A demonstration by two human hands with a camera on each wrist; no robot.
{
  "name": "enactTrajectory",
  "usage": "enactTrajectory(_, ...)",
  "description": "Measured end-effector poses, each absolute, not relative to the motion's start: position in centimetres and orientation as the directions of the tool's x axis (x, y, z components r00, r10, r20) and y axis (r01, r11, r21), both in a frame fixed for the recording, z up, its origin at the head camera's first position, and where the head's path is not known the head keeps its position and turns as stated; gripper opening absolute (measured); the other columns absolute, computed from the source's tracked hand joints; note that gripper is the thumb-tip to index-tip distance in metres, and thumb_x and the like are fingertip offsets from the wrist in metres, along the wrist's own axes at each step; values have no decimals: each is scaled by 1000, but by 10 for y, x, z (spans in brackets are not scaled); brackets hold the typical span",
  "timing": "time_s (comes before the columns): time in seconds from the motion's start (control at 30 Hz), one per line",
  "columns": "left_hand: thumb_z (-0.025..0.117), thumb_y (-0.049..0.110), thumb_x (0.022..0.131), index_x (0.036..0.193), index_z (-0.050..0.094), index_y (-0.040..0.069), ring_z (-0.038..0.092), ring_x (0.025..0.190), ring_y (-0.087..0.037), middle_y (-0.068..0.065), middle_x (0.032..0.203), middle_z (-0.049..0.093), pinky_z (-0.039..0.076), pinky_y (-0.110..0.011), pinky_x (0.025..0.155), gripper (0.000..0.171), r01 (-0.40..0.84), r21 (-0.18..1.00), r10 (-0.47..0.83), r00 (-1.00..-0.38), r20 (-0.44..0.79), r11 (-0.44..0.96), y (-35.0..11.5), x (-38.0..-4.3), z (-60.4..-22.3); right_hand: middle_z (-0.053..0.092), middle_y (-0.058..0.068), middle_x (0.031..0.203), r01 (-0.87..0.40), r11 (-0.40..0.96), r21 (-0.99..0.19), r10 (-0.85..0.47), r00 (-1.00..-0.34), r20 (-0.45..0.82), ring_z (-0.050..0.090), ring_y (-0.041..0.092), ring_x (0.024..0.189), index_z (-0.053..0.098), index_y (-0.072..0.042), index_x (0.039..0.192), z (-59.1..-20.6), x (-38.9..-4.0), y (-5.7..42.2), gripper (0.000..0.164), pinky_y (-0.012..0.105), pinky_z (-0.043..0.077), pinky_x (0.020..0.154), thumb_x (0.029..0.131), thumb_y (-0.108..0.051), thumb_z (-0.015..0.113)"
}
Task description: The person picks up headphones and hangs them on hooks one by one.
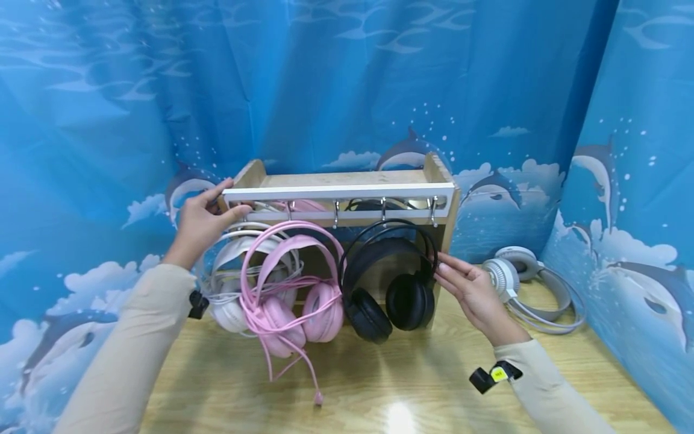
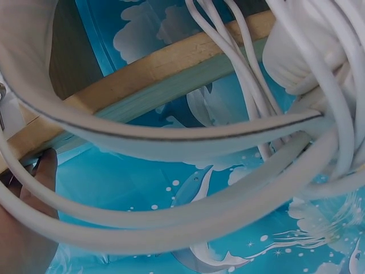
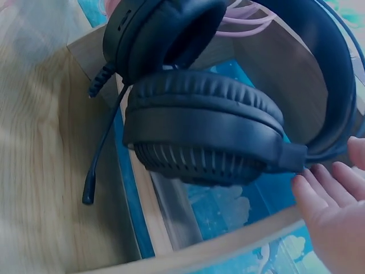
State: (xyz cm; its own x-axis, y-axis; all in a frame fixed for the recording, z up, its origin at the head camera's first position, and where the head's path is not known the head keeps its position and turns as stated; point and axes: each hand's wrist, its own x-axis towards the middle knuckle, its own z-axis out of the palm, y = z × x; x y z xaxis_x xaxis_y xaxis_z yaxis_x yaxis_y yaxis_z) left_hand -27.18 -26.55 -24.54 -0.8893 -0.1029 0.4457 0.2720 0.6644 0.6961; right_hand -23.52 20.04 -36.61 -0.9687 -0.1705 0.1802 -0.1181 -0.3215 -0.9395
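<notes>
A light wooden table (image 1: 228,386) fills the lower part of the head view, its grain running left to right, with a bright glare spot near the bottom centre. At mid-frame a wooden rack (image 1: 347,181) stands on it, against the blue dolphin-print curtain. To the right of the rack, in the right-middle of the frame, a grey-white headset (image 1: 534,286) lies flat on the tabletop close to the curtain. Below the rack's left half, the end of a pink cable (image 1: 317,395) trails down onto the table, its plug resting on the wood at lower centre.
</notes>
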Motion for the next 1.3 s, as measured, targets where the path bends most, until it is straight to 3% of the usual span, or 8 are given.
enactTrajectory(0.23, 70, 51, 81, 144, 44, 28, 50, 78, -14, -7, 98, 57, 43, -19, 57, 71, 264, 698, -106, -892, 439, 666, -266, -271, -245, 66, 1, 120, -142, -428, -892, -177, -955, 237, 61, 11, 113, 48, 6, 136, -374, -226, 229, 40, 28, 45, 96, 98, -6, 52)
enactTrajectory(0.37, 70, 51, 81, 144, 44, 28, 52, 80, -13, -7, 106, 58, 44, -18, 58, 72, 264, 696, -105, -892, 440, 667, -267, -270, -245, 66, 3, 119, -139, -498, -856, -168, -953, 253, 61, 13, 112, 61, -4, 127, -385, -220, 252, 30, 27, 47, 94, 99, -2, 48)
enactTrajectory(0.47, 70, 51, 80, 144, 45, 27, 50, 75, -13, -7, 96, 58, 42, -20, 55, 73, 273, 697, -106, -888, 448, 664, -268, -269, -245, 68, 4, 116, -133, -547, -826, -155, -954, 256, 62, 13, 111, 68, -10, 116, -396, -217, 269, 30, 26, 48, 93, 100, 0, 45)
enactTrajectory(0.63, 70, 51, 80, 144, 46, 26, 44, 66, -15, -7, 76, 50, 39, -24, 51, 73, 284, 694, -110, -879, 464, 661, -269, -268, -243, 69, 8, 113, -123, -634, -764, -113, -962, 249, 64, 16, 107, 68, -6, 114, -417, -213, 296, 32, 27, 51, 90, 101, 2, 41)
enactTrajectory(0.9, 70, 53, 79, 143, 46, 27, 43, 65, -16, -6, 75, 49, 38, -25, 51, 74, 281, 688, -111, -878, 466, 669, -268, -269, -242, 71, 11, 104, -55, -732, -679, -59, -988, 144, 68, 20, 99, 69, -5, 105, -452, -207, 330, 34, 29, 53, 87, 102, 2, 36)
enactTrajectory(1.1, 71, 53, 79, 143, 46, 26, 45, 68, -15, -6, 80, 52, 39, -24, 52, 74, 279, 686, -113, -877, 467, 672, -267, -270, -241, 72, 7, 98, 21, -763, -647, -34, -999, 9, 68, 17, 95, 69, -8, 97, -476, -201, 344, 30, 28, 54, 84, 102, -4, 40)
enactTrajectory(1.3, 71, 53, 79, 143, 46, 26, 43, 65, -15, -5, 75, 49, 38, -25, 51, 74, 285, 684, -109, -875, 471, 672, -267, -270, -240, 72, 7, 97, 67, -833, -549, -59, -998, -31, 67, 17, 96, 67, -8, 96, -502, -202, 355, 28, 27, 51, 90, 102, -10, 41)
